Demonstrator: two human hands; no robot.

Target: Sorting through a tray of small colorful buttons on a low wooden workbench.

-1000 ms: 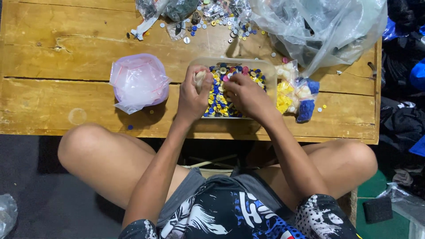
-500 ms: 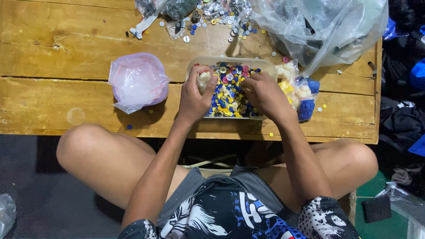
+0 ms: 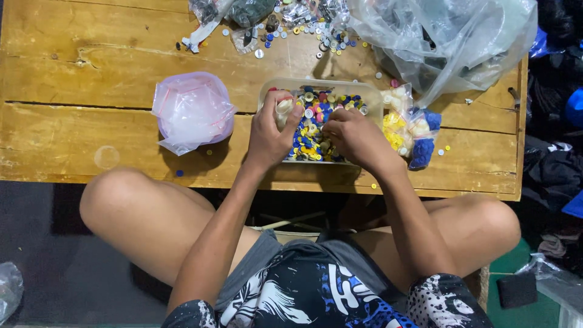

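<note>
A person seated at a wooden tabletop [image 3: 91,140] sorts through a clear tray [image 3: 320,88] heaped with coloured buttons [image 3: 311,130]. The left hand [image 3: 271,132] holds a grip closed around a small cluster of pale pieces at the tray's left edge; the right hand [image 3: 355,138] pinches narrowly into the pile, what it holds hidden. The picking looks mid-course, and the next move likely calls for lifting a single piece clear. Since a second ago, both hands have shifted slightly within the tray. A pink-tinted bag [image 3: 193,112] lies left.
</note>
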